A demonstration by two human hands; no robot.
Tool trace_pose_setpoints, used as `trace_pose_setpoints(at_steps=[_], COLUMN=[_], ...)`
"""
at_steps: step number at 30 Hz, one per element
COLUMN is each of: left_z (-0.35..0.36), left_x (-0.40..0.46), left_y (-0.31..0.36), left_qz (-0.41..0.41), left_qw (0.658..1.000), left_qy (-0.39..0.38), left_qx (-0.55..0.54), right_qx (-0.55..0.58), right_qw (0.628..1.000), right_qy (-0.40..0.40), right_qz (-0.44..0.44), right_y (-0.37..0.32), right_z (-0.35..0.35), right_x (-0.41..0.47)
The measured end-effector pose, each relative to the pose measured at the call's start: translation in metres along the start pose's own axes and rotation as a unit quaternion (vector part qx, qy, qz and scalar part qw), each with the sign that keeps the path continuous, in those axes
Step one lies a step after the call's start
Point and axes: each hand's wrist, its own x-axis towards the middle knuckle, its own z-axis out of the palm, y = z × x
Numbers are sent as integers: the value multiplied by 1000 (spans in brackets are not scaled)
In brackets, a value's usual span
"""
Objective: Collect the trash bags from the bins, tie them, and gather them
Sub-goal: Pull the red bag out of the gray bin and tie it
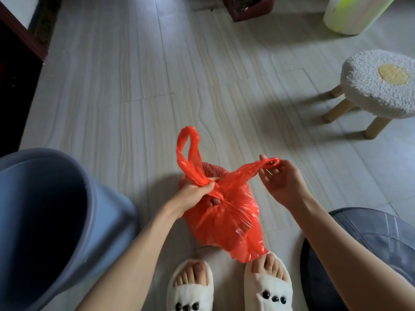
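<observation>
A red plastic trash bag (224, 218) sits on the floor just in front of my slippered feet. My left hand (195, 195) grips the bag's gathered neck at the base of the left handle loop (187, 151), which stands upright. My right hand (280, 178) pinches the tip of the right handle (253, 168) and holds it stretched out to the right. A blue-grey bin (49, 221) stands at the lower left, its dark inside showing no bag.
A fluffy white stool (379, 84) with wooden legs stands at the right. A white and yellow-green bin (352, 14) is at the top right, a dark red box (247, 7) beside it. Dark furniture (15, 75) lines the left edge. A grey cushion (370, 243) lies at lower right.
</observation>
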Motion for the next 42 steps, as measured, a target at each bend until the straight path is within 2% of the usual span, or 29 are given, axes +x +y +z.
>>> trace_pose_setpoints(at_steps=[3,5,8,10,13,15,17,19,21,22,23,25,26,28,29,31,32,33,35,37,39,42], left_z=[-8,-14,-13,-7,-1,0,0,0,-2,-4,-6,-6,-5,-1,3,11,13,13,12,13,11,6], left_x=[2,4,6,6,8,11,14,16,15,13,10,6,4,5,4,0,-3,-5,-6,-5,-4,4], left_y=[5,7,6,5,2,2,5,9,12,13,14,13,12,6,3,-1,-4,-5,-10,-16,-19,-23], left_qz=[-26,-39,-55,-57,-56,-51,-45,-35,-13,7,27,63,81,121,137,159,170,188,248,301,318,296], left_qw=[989,980,964,953,941,930,921,923,936,946,957,978,984,978,969,948,937,925,883,830,787,756], left_qy=[-14,-11,8,16,36,54,77,112,146,154,153,142,141,150,150,147,155,169,205,255,313,369], left_qx=[-142,-197,-261,-296,-332,-359,-378,-366,-320,-287,-244,-137,-70,78,141,235,262,283,341,395,425,452], right_qx=[18,-79,-290,-395,-484,-496,-476,-436,-394,-385,-393,-447,-484,-569,-626,-746,-789,-816,-831,-813,-796,-792], right_qw=[988,967,916,879,825,815,830,866,913,923,911,827,781,698,643,527,491,470,447,454,466,464], right_qy=[-147,-220,-218,-196,-218,-225,-213,-172,-67,10,93,220,216,66,-30,-179,-205,-206,-206,-219,-228,-235], right_qz=[39,102,174,182,194,196,197,171,77,1,-88,-259,-331,-430,-440,-366,-307,-266,-259,-293,-312,-321], right_y=[-8,-7,0,4,2,-2,-5,-5,-6,-8,-10,-13,-11,1,8,23,28,31,40,49,57,63], right_z=[2,0,-2,-5,-10,-12,-14,-16,-18,-20,-22,-28,-24,-11,-5,3,4,3,0,-2,0,1], right_x=[-21,-33,-42,-42,-40,-38,-37,-33,-25,-20,-16,-7,-6,-5,-3,0,0,1,-2,-9,-14,-18])
